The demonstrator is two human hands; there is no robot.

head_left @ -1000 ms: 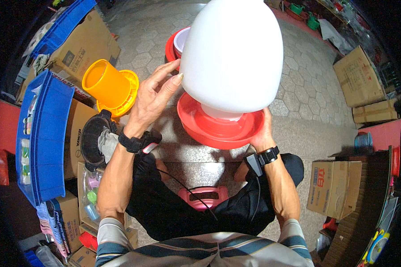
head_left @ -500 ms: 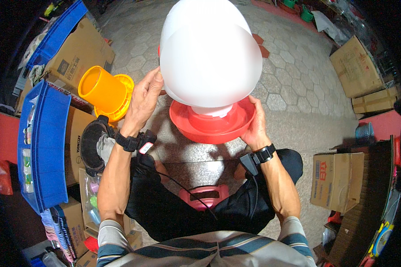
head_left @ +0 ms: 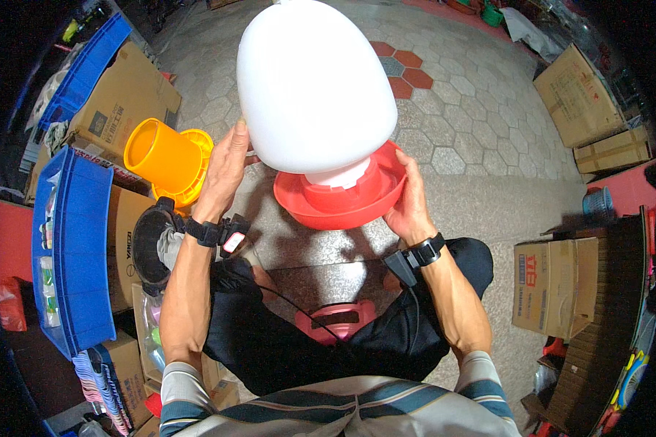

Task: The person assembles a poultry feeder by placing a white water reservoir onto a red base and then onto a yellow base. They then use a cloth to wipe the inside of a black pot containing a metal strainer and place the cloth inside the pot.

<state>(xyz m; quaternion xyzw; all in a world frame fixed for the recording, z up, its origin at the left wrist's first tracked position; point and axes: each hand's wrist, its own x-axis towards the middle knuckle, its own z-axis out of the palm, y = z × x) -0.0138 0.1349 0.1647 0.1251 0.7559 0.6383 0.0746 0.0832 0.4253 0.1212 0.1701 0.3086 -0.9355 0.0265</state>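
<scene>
1. The paved floor (head_left: 459, 211) spreads below everything, widest toward 1 o'clock; a slip could drop the held pieces onto it.
2. A blue crate (head_left: 80, 255) stands at 9 o'clock, well apart from the hands.
3. The white jug (head_left: 317, 84) is at 12 o'clock, its narrow neck down in the red dish and its body leaning slightly toward 11. It looks top-heavy; whether the neck is locked is not visible, so a loose fit could let it tip off.
4. The red dish (head_left: 328, 215) sits mid-view, under the jug. Supported from one side, it could dip toward 9 o'clock if that grip weakens.
5. A yellow tub (head_left: 164, 160) is near 10 o'clock, where a toppling jug might knock it.
6. The left hand (head_left: 226, 171), at 10, is loosely spread, fingertips by the jug's side, gripping nothing firmly.
7. The right hand (head_left: 410, 204), near 3, is closed around the dish's edge, thumb up.
</scene>
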